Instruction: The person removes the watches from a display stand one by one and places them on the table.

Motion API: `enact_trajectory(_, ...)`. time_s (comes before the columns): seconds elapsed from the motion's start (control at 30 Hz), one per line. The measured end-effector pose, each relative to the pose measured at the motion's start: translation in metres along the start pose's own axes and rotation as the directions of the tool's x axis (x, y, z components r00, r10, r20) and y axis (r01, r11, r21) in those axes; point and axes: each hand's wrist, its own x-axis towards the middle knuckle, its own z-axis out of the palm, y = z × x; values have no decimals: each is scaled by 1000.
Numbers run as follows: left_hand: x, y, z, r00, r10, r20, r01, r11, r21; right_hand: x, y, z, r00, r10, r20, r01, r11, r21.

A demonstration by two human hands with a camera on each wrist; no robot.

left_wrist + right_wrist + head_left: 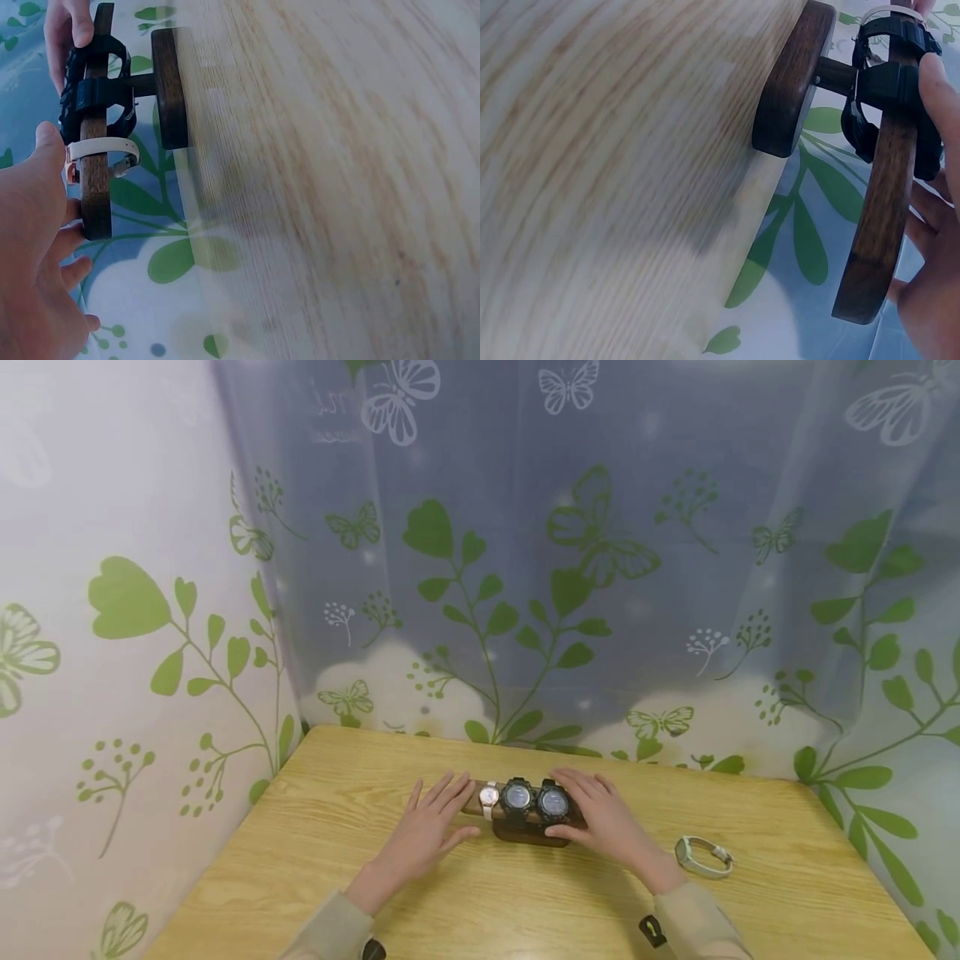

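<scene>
A dark wooden watch stand [528, 837] has a round-ended crossbar [877, 232] on a short post above its base [793, 86]. A small watch with a white strap [488, 810] is fastened at the bar's left end. Beside it sit two chunky black digital watches, one in the middle [517, 795] and one to the right [553, 804]. My right hand [611, 817] pinches the right black watch, thumb at its near edge and fingers at its far edge. Fingers extended, my left hand [427, 828] is by the bar's left end; contact is unclear.
A pale green watch [703, 858] lies on the wooden table [300, 860], right of my right hand. Butterfly-and-leaf printed curtain [517, 568] hangs behind the table's far edge and at both sides.
</scene>
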Motion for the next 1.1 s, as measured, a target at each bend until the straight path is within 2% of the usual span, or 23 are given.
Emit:
enact_trajectory(0.37, 0, -1, 5, 1000, 5, -5, -5, 1000, 10, 0, -1, 2, 1000, 1, -11, -1, 1000, 12)
enact_trajectory(0.63, 0, 2, 1, 1000, 0, -4, 0, 1000, 7, -2, 1, 4, 999, -5, -52, 6, 1000, 10)
enact_trajectory(1.1, 0, 2, 0, 1000, 1, -7, -1, 1000, 5, -9, 6, -4, 999, 27, -21, -27, 999, -21)
